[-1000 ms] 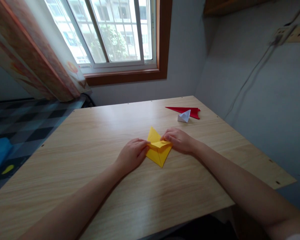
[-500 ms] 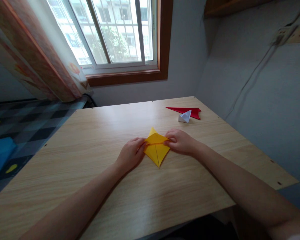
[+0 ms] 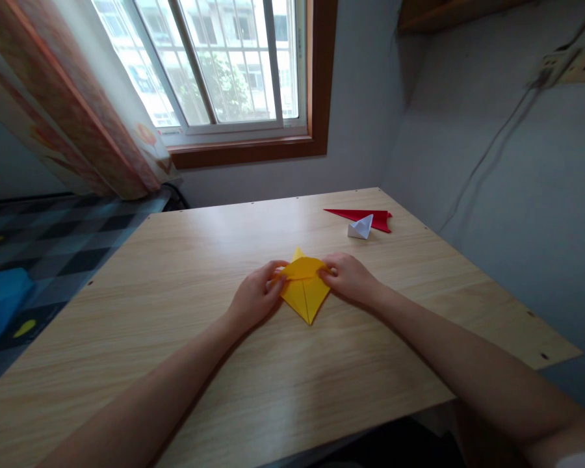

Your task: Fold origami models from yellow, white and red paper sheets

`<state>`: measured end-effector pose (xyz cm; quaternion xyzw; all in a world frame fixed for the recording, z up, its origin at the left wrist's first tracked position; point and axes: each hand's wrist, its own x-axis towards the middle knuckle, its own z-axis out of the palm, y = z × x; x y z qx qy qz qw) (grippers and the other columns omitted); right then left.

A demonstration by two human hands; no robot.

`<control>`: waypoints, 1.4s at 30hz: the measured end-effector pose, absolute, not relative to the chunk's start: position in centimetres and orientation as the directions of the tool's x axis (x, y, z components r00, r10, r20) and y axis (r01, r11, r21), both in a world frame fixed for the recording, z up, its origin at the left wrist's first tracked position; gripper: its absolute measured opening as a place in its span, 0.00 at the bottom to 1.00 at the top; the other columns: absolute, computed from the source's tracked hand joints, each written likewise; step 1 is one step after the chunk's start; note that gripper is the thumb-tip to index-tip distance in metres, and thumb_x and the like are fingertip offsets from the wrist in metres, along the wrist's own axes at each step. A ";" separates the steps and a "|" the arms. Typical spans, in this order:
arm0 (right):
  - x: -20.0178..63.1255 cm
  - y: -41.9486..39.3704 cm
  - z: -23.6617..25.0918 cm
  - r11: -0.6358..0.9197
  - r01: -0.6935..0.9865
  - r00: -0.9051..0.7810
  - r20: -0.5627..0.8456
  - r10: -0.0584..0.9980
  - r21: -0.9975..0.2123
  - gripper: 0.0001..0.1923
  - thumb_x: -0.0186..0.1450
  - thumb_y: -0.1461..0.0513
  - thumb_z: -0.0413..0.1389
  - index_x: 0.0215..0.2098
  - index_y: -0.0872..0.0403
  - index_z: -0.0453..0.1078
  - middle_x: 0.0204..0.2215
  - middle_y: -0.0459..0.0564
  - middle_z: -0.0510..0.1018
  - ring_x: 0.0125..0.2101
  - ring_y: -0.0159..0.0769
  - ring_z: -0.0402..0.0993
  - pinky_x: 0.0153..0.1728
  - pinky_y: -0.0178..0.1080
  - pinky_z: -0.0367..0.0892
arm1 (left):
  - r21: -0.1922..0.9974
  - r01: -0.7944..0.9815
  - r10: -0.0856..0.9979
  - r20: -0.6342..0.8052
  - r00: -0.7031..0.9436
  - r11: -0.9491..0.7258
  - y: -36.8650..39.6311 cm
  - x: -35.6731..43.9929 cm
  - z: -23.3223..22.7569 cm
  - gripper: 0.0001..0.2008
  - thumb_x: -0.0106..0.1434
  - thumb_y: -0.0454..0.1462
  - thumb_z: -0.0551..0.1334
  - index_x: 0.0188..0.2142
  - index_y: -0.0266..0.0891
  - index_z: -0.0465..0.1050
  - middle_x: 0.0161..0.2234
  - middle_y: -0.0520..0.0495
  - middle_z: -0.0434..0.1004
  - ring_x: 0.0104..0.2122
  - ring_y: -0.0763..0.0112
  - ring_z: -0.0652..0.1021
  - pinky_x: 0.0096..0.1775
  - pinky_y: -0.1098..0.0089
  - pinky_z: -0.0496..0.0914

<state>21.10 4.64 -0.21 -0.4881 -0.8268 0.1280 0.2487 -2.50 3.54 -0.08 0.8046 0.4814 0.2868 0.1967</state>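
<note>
A folded piece of yellow paper (image 3: 306, 296) lies near the middle of the wooden table, one point toward me and another pointing at the window. Across its upper half runs a raised flap with a horizontal fold edge, and a centre crease goes down the lower half. My left hand (image 3: 258, 289) pinches the flap's left corner between thumb and fingers. At the right corner, my right hand (image 3: 348, 276) grips the same paper, thumb on top. The fingertips behind the flap are partly hidden.
Beyond my right hand stand a small white folded paper (image 3: 361, 227) and, just behind it, a red paper plane (image 3: 365, 218). The wooden table (image 3: 175, 260) ends near a checked cloth (image 3: 92, 240) on the left, where a blue folded paper (image 3: 2, 302) lies.
The yellow flap has lifted and bowed slightly between my hands. My left fingers have risen a little, and my right thumb has shifted onto the flap.
</note>
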 end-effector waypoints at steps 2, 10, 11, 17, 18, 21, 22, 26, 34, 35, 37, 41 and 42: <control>21.0 4.6 -0.3 0.473 0.749 -0.377 0.289 0.880 -0.463 0.12 0.64 0.65 0.51 0.24 0.56 0.71 0.26 0.50 0.77 0.29 0.35 0.68 0.31 0.36 0.56 | 0.603 0.656 0.891 0.273 0.364 -0.453 3.5 -2.5 -0.1 0.15 0.64 0.38 0.55 0.49 0.42 0.70 0.41 0.47 0.81 0.38 0.64 0.79 0.39 0.67 0.71; 20.7 4.5 -0.6 0.447 0.777 -0.341 0.301 0.891 -0.443 0.12 0.64 0.63 0.51 0.24 0.55 0.70 0.26 0.51 0.77 0.29 0.36 0.68 0.29 0.36 0.55 | 0.784 0.515 0.931 0.218 0.294 -0.346 4.1 -2.0 -0.9 0.16 0.58 0.35 0.58 0.46 0.40 0.71 0.41 0.46 0.81 0.38 0.64 0.80 0.37 0.67 0.74; 20.7 4.5 -0.6 0.448 0.782 -0.343 0.301 0.890 -0.434 0.12 0.64 0.63 0.51 0.24 0.55 0.70 0.26 0.51 0.77 0.29 0.36 0.69 0.29 0.36 0.55 | 0.778 0.530 0.936 0.215 0.280 -0.337 4.1 -1.9 -0.8 0.16 0.58 0.36 0.58 0.46 0.40 0.72 0.41 0.46 0.81 0.37 0.64 0.80 0.36 0.68 0.74; 20.4 4.3 -0.4 0.458 0.789 -0.355 0.304 0.884 -0.410 0.12 0.65 0.64 0.51 0.24 0.54 0.69 0.27 0.52 0.77 0.31 0.37 0.69 0.32 0.37 0.56 | 0.664 0.648 0.927 0.249 0.280 -0.373 3.8 -1.5 0.1 0.14 0.57 0.34 0.57 0.42 0.40 0.74 0.38 0.48 0.81 0.34 0.65 0.79 0.35 0.68 0.72; 20.4 4.3 -0.4 0.459 0.787 -0.355 0.305 0.884 -0.412 0.11 0.64 0.64 0.51 0.24 0.54 0.69 0.27 0.52 0.77 0.31 0.37 0.70 0.32 0.37 0.56 | 0.644 0.666 0.926 0.255 0.277 -0.377 3.7 -1.4 0.2 0.13 0.57 0.34 0.56 0.41 0.40 0.74 0.37 0.48 0.81 0.34 0.64 0.79 0.36 0.68 0.72; 20.3 4.3 -0.4 0.452 0.789 -0.343 0.312 0.886 -0.416 0.11 0.64 0.64 0.51 0.25 0.54 0.69 0.28 0.52 0.78 0.32 0.37 0.70 0.32 0.37 0.57 | 0.604 0.705 0.928 0.268 0.258 -0.371 3.7 -1.2 0.2 0.11 0.57 0.34 0.56 0.39 0.39 0.74 0.36 0.46 0.81 0.35 0.63 0.79 0.36 0.66 0.72; 20.3 4.3 -0.5 0.449 0.790 -0.340 0.311 0.887 -0.418 0.11 0.64 0.64 0.51 0.25 0.54 0.69 0.28 0.52 0.78 0.32 0.37 0.70 0.32 0.37 0.57 | 0.616 0.695 0.928 0.266 0.260 -0.371 3.7 -1.2 0.2 0.11 0.58 0.35 0.56 0.39 0.39 0.74 0.36 0.46 0.81 0.35 0.62 0.79 0.36 0.66 0.72; 20.6 4.7 -0.5 0.428 0.780 -0.324 0.292 0.900 -0.456 0.11 0.64 0.64 0.51 0.25 0.55 0.71 0.28 0.51 0.79 0.31 0.37 0.70 0.31 0.36 0.57 | 0.746 0.561 0.929 0.227 0.291 -0.358 3.8 -1.9 0.1 0.15 0.63 0.39 0.53 0.47 0.39 0.71 0.41 0.45 0.80 0.39 0.63 0.79 0.40 0.65 0.73; 22.1 5.5 -0.5 0.400 0.678 -0.294 0.271 0.916 -0.617 0.09 0.62 0.65 0.53 0.31 0.55 0.77 0.28 0.50 0.80 0.30 0.36 0.71 0.30 0.35 0.59 | 0.729 0.552 0.894 0.190 0.406 -0.405 4.0 -3.3 -0.1 0.18 0.62 0.37 0.52 0.51 0.40 0.70 0.45 0.46 0.80 0.45 0.61 0.78 0.48 0.61 0.70; 22.1 5.5 -0.6 0.401 0.671 -0.294 0.273 0.916 -0.624 0.09 0.62 0.65 0.53 0.31 0.55 0.77 0.28 0.50 0.80 0.30 0.36 0.71 0.30 0.35 0.60 | 0.712 0.560 0.888 0.201 0.414 -0.423 4.1 -3.3 -0.1 0.17 0.62 0.37 0.52 0.50 0.40 0.70 0.45 0.45 0.80 0.45 0.61 0.78 0.48 0.61 0.70; 22.1 5.6 -0.7 0.404 0.662 -0.297 0.273 0.915 -0.632 0.09 0.61 0.65 0.53 0.31 0.55 0.77 0.28 0.50 0.80 0.30 0.36 0.71 0.30 0.35 0.60 | 0.682 0.563 0.865 0.219 0.451 -0.466 4.1 -3.2 -0.2 0.16 0.62 0.36 0.53 0.48 0.39 0.71 0.45 0.45 0.80 0.44 0.62 0.78 0.48 0.62 0.70; 22.2 5.7 -0.8 0.398 0.646 -0.294 0.269 0.917 -0.652 0.10 0.61 0.65 0.53 0.30 0.56 0.76 0.28 0.50 0.80 0.29 0.36 0.71 0.29 0.34 0.59 | 0.620 0.577 0.830 0.247 0.500 -0.531 4.0 -3.2 -0.1 0.14 0.64 0.36 0.53 0.47 0.40 0.72 0.45 0.45 0.78 0.45 0.62 0.77 0.49 0.60 0.69; 22.2 5.7 -0.8 0.396 0.641 -0.294 0.267 0.918 -0.657 0.10 0.61 0.65 0.53 0.30 0.56 0.76 0.28 0.50 0.80 0.29 0.36 0.70 0.29 0.34 0.59 | 0.606 0.582 0.827 0.259 0.499 -0.542 3.9 -3.2 -0.1 0.14 0.65 0.37 0.53 0.47 0.40 0.72 0.46 0.44 0.78 0.45 0.62 0.76 0.50 0.60 0.69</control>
